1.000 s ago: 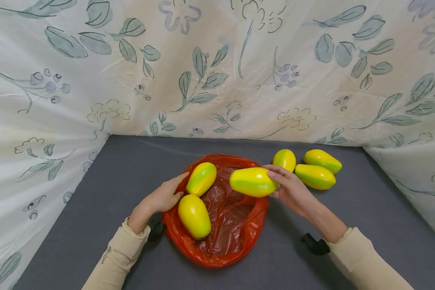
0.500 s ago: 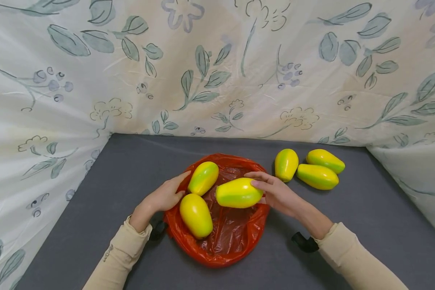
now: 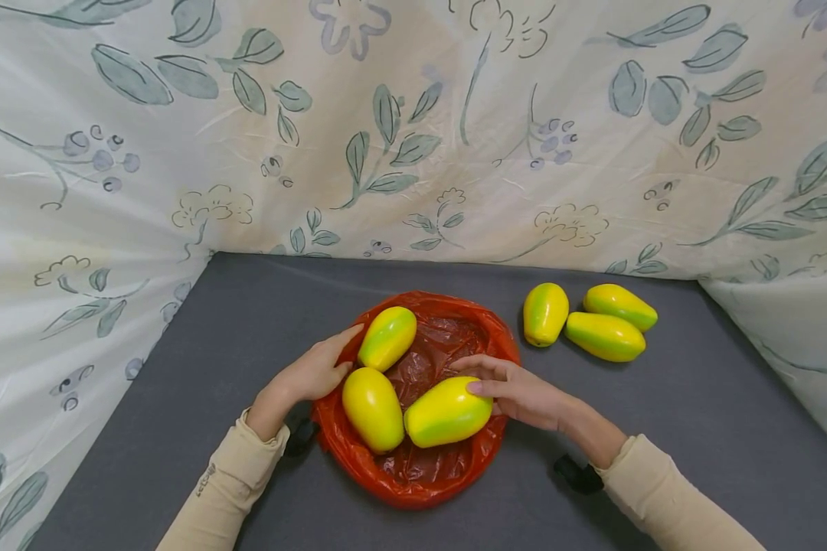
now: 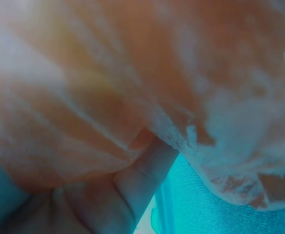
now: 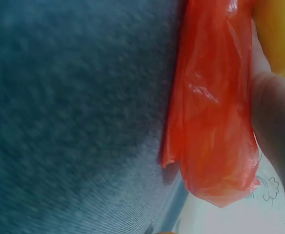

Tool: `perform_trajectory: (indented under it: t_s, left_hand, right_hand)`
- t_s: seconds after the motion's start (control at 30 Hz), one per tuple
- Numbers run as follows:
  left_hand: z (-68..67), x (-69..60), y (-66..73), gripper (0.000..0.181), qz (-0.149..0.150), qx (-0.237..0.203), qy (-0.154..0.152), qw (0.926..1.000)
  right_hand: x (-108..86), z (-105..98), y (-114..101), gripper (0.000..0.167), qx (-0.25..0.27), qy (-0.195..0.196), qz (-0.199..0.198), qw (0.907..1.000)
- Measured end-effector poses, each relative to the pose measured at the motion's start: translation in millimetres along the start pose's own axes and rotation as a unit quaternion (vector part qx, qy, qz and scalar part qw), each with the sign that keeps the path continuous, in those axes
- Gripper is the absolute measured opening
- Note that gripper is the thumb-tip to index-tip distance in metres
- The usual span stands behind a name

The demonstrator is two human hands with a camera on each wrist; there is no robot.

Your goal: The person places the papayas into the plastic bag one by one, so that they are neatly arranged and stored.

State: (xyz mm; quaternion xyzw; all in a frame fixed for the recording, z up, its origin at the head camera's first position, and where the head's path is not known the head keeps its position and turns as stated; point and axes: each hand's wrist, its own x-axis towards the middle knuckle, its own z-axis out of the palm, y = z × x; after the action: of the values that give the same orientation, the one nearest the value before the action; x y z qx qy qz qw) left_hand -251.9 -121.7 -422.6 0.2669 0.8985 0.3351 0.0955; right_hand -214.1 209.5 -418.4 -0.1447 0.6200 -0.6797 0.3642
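Note:
An open red plastic bag (image 3: 420,490) stands on the dark table, its rim spread in a wide circle. My left hand (image 3: 317,369) grips its left rim; in the left wrist view the thumb (image 4: 147,170) presses against the plastic (image 4: 84,141). Two yellow-green papayas, an upper papaya (image 3: 387,338) and a lower papaya (image 3: 372,409), lie along the bag's left side. Over the bag's right rim, my right hand (image 3: 524,392) holds a third papaya (image 3: 444,413) by its right end, low inside the bag. Part of that hand is hidden behind the fruit.
Beyond the bag on the right lie three more papayas: one upright-looking papaya (image 3: 546,314), a front papaya (image 3: 605,337) and a back papaya (image 3: 620,306). Floral cloth (image 3: 413,138) hangs behind the grey table (image 3: 269,298) and along both sides.
My right hand has carried its papaya left and down, from above the bag's right rim into the bag beside the lower papaya. The left hand has kept its place on the rim.

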Motion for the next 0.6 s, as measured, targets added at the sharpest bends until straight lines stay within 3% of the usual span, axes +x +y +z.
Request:
perform_trajectory:
  t_s: [0.6]
  left_hand:
    - [-1.0,1.1,1.4,0.058,0.014,0.020,0.002,0.9997]
  right_hand:
    - [0.3,14,14,0.052,-0.068,-0.012,0.006,0.9976]
